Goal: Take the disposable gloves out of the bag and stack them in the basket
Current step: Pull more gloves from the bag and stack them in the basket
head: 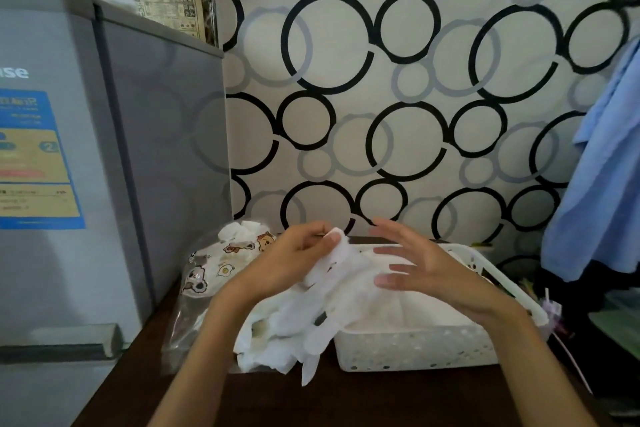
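Note:
My left hand (294, 256) pinches the top of a thin white disposable glove (332, 274), which hangs down over the left end of the white perforated basket (415, 347). My right hand (412, 267) hovers over the basket with fingers spread and straight, holding nothing. More white gloves (277, 340) lie in a loose heap on the dark table, left of the basket. Behind the heap lies the clear bag (221, 263) printed with cartoon figures, with white glove material poking from its top. Pale material lies inside the basket, partly hidden by my hands.
A grey fridge (104, 149) stands close on the left. The patterned wall (398, 97) rises right behind the table (277, 399). Blue cloth (602, 184) hangs at the right, with dark clutter below it beside the basket.

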### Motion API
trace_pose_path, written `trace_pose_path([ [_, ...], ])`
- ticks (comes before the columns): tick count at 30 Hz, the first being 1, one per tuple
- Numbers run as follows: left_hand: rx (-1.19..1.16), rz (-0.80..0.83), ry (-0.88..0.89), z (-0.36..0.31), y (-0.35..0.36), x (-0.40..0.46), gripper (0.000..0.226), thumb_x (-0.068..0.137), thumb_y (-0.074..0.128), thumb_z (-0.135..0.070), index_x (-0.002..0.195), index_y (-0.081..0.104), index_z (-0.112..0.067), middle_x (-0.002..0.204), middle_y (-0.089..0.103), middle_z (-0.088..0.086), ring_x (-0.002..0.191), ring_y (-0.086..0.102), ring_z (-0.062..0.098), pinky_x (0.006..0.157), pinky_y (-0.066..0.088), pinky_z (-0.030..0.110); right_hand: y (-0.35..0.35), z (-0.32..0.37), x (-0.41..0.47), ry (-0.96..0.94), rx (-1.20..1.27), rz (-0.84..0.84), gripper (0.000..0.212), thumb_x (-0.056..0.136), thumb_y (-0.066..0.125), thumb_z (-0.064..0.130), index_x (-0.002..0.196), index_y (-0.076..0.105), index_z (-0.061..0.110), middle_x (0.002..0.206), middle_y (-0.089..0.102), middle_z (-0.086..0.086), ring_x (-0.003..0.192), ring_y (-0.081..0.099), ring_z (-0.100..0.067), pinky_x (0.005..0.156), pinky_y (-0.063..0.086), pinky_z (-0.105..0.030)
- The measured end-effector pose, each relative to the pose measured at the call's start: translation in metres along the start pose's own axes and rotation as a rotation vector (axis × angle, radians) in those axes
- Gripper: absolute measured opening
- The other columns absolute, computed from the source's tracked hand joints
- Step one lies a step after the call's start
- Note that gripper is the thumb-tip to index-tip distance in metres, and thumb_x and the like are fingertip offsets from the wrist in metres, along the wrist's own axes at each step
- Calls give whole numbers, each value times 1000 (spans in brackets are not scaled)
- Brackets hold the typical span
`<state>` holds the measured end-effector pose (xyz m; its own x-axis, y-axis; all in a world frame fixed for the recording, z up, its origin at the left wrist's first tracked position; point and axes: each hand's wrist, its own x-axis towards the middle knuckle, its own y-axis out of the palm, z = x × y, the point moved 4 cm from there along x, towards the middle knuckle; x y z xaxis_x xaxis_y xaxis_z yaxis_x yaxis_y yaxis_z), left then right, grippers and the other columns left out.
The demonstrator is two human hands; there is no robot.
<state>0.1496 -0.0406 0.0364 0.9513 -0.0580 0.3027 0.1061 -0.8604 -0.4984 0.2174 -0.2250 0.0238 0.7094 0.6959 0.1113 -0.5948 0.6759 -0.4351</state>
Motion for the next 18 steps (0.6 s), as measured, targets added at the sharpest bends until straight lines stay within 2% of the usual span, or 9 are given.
trace_pose_path([
  [2, -62, 69, 41, -7, 1, -2, 31, 97, 44, -40, 87, 61, -14, 79, 58, 9, 73, 53, 19, 70, 40, 33, 4, 5, 4, -58, 11, -32, 77, 72, 69, 53, 139, 32, 46, 138, 39, 35, 127, 35, 15, 106, 35, -24],
  [5, -175, 156, 71, -19, 4, -7, 23, 99, 44, -31, 92, 64, -20, 86, 62, 6, 81, 57, 20, 75, 42, 35, 15, 9, 9, -111, 51, 59, 69, 79, 58, 61, 140, 31, 45, 144, 34, 32, 134, 26, 12, 112, 27, -25],
  [8, -215, 188, 69, -26, 3, -10, 22, 98, 47, -29, 99, 67, -19, 96, 69, 6, 90, 64, 19, 81, 48, 32, 22, 7, 10, -116, 67, 128, 41, 93, 53, 43, 131, 53, 28, 134, 55, 14, 127, 47, -3, 106, 38, -28],
  [10, -214, 177, 57, -26, -1, -11, 23, 97, 49, -27, 102, 68, -15, 96, 71, 5, 90, 66, 14, 81, 50, 25, 18, 5, 10, -89, 153, 86, 27, 87, 65, 37, 106, 67, 18, 112, 68, 2, 108, 62, -12, 95, 47, -26],
  [12, -150, 124, 33, -20, -7, -10, 24, 96, 52, -28, 100, 69, -13, 93, 71, 5, 87, 67, 14, 80, 53, 25, 9, 5, 8, -66, 217, 11, 21, 73, 73, 39, 81, 66, 21, 87, 68, 0, 82, 64, -13, 73, 51, -19],
  [14, -37, 36, -2, -10, -14, -7, 24, 93, 57, -32, 97, 71, -12, 93, 72, 8, 84, 69, 16, 82, 55, 34, -3, 6, 4, -59, 252, -61, 18, 71, 77, 34, 72, 63, 23, 77, 65, 1, 71, 62, -11, 60, 49, -18],
  [16, 12, -67, -30, -2, -20, -5, 22, 90, 63, -32, 92, 73, -13, 87, 73, 6, 76, 70, 11, 77, 56, 36, -15, 8, 0, -40, 230, -135, 14, 74, 78, 27, 78, 67, 21, 81, 70, 1, 75, 65, -13, 63, 50, -20],
  [18, 30, -178, -17, 0, -24, -3, 18, 87, 66, -33, 86, 74, -17, 79, 74, -1, 70, 69, 7, 62, 54, 23, -29, 9, -5, -11, 208, -263, 15, 76, 72, 25, 89, 72, 19, 88, 75, 1, 81, 69, -14, 72, 52, -23],
])
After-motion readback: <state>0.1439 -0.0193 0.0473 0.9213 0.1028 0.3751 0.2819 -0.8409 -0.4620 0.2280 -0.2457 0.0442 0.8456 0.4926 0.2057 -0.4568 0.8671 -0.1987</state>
